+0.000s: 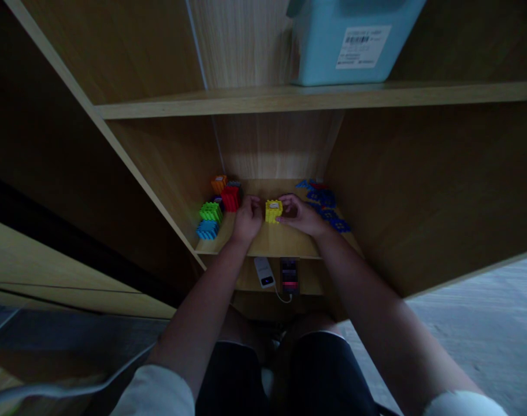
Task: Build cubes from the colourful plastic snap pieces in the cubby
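Observation:
A small yellow toothed cube [273, 211] stands on the wooden shelf board [263, 245], between my two hands. My left hand [248, 219] is curled into a loose fist against the cube's left side. My right hand [300, 214] has its fingertips pressed on the cube's right side and top. To the left stand finished cubes: red [231, 198], orange [219, 184], green [211, 212] and blue [208, 229]. Loose blue flat pieces [326, 205] lie behind and right of my right hand.
A light blue plastic bin [352, 40] with a label sits on the shelf above. A white device [264, 272] with a cable and a dark phone-like object [289, 275] lie on the lower board. Cabinet side walls close in left and right. My knees are below.

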Motion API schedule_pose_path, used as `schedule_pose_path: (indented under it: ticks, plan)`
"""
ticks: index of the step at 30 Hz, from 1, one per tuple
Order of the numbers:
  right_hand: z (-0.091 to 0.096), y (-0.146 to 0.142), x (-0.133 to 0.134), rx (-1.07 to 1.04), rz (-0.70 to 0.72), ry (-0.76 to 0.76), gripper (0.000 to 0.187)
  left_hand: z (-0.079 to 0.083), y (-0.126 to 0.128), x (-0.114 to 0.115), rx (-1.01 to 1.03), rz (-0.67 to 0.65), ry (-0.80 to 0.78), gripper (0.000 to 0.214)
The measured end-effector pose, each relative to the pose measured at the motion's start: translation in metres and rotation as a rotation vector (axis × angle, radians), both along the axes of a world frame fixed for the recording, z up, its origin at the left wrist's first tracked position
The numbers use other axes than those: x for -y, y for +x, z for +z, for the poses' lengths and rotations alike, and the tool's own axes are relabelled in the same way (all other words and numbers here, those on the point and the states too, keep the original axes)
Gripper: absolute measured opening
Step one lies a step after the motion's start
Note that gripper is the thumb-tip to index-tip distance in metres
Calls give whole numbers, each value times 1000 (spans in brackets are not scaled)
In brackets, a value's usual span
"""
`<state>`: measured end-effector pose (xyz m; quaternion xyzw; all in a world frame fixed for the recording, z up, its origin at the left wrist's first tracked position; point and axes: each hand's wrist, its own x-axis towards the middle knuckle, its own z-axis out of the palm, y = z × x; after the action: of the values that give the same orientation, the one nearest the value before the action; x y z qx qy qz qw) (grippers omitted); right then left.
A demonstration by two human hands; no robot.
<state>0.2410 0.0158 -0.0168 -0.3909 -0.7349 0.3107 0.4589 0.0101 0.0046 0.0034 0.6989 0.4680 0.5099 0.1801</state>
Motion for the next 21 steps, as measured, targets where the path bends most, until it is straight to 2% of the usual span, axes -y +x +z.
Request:
schedule_pose_path:
  ticks: [10,15,21]
  plan:
    - [1,0,0,26,-7,7,63,0,1,3,15,-55,-41,27]
    - [-2,-1,-1,54,-19,12,70,-4,-1,-3,-25,11,7,25]
    - [-6,-4,-3,134,-35,-6,78,-10,0,-10,-93,36,-13,21]
